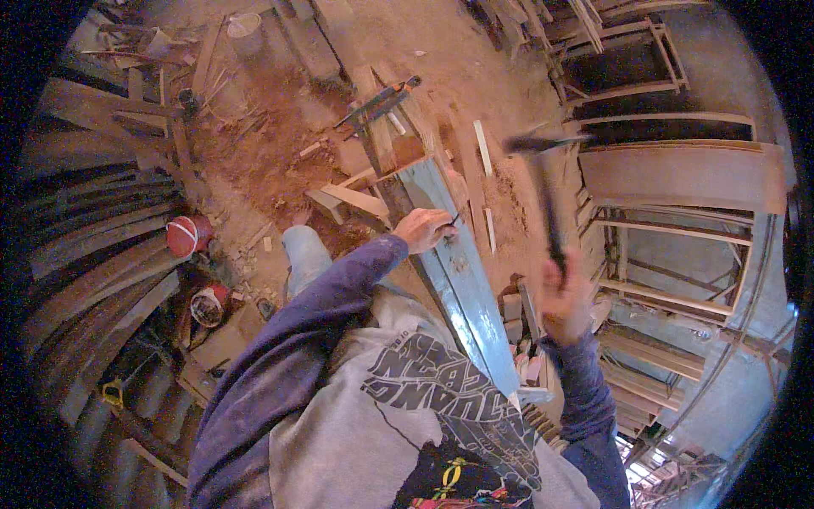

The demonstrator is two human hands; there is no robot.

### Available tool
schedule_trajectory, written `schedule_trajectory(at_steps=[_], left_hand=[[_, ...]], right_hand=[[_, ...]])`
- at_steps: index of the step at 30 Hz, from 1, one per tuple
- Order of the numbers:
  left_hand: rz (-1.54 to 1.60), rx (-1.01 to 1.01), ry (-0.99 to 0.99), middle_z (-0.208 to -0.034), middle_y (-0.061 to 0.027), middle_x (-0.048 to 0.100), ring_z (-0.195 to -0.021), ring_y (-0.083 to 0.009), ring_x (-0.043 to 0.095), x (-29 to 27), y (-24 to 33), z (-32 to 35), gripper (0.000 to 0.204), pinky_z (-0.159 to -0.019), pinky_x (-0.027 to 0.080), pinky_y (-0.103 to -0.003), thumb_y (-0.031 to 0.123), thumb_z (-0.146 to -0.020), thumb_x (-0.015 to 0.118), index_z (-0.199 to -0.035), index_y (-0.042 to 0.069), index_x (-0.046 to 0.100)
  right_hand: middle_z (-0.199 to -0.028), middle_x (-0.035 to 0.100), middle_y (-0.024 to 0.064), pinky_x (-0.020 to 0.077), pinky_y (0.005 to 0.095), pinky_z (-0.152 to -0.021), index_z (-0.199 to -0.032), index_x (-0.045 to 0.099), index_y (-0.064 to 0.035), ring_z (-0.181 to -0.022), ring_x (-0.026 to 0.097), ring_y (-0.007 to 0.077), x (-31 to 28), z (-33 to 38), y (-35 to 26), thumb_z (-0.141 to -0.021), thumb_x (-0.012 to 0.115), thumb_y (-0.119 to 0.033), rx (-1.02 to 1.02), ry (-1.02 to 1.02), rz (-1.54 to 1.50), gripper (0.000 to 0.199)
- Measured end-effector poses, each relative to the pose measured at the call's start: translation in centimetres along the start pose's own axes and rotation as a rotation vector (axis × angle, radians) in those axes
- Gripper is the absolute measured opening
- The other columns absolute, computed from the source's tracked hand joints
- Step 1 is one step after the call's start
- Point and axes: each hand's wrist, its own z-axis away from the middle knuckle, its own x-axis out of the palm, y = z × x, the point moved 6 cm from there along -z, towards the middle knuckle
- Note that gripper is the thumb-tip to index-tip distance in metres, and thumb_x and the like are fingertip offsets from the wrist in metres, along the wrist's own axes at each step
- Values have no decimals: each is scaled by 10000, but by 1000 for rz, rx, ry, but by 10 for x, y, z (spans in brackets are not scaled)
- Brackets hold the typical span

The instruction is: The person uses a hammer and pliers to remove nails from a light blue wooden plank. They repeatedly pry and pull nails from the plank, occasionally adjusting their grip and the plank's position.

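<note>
A long, blue-painted wooden beam (475, 310) runs away from my body. On its upper face rests my left hand (426, 232), fingers pinched around a thin dark piece, perhaps a nail (455, 219); it is too small to be sure. To the right, my right hand (566, 293) is wrapped round the handle of a hammer (549, 204). The hammer is raised beside the beam, its head away from me, and both hammer and hand are blurred by motion. Beyond the beam's far end lies a handsaw (380, 103) with an orange and black grip.
Wood offcuts (356, 202) and pale strips (482, 148) lie on the sawdust-covered floor (280, 127). Stacked boards (102, 204) and two red buckets, one upper (188, 236) and one lower (210, 304), stand left. Wooden frames (678, 229) line the right side. A white bucket (244, 32) stands far left.
</note>
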Motion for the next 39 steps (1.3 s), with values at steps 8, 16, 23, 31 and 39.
schedule_trajectory(at_steps=[8,16,23,31,39], left_hand=[[92,73,71,-782,-153,615,-774,-372,628,-5,-6,-6,195,-659,495,-474,191,-884,667,-807,39,572],[120,-29,3,-790,-156,620,-766,-380,629,20,-16,8,185,-662,491,-476,202,-887,682,-855,37,605],[27,-155,-95,-804,-155,645,-770,-370,648,2,1,-13,195,-663,506,-445,211,-880,700,-905,33,624],[-292,-141,287,-847,-119,676,-796,-332,664,5,45,-90,218,-721,504,-428,287,-909,631,-908,69,641],[-860,-310,250,-814,-75,664,-740,-291,657,-3,37,-85,206,-660,500,-414,275,-951,576,-858,103,643]], right_hand=[[-797,657,271,501,541,-605,-1179,567,-66,-707,654,453,8,-16,-11,-976,538,-381,133,-26,-18,375],[-764,645,300,506,566,-617,-1164,556,-13,-704,642,491,40,2,7,-993,504,-398,202,-74,-62,424],[-727,593,94,463,384,-570,-1029,561,-4,-599,586,217,136,63,78,-985,578,-336,349,506,-411,336],[-1298,487,180,412,447,-974,-1126,564,29,-1153,500,304,284,131,140,-831,776,-350,764,601,-315,525],[-1513,373,186,147,570,-1184,-1398,436,-4,-1442,274,385,280,118,119,-700,801,-577,861,596,-407,974]])
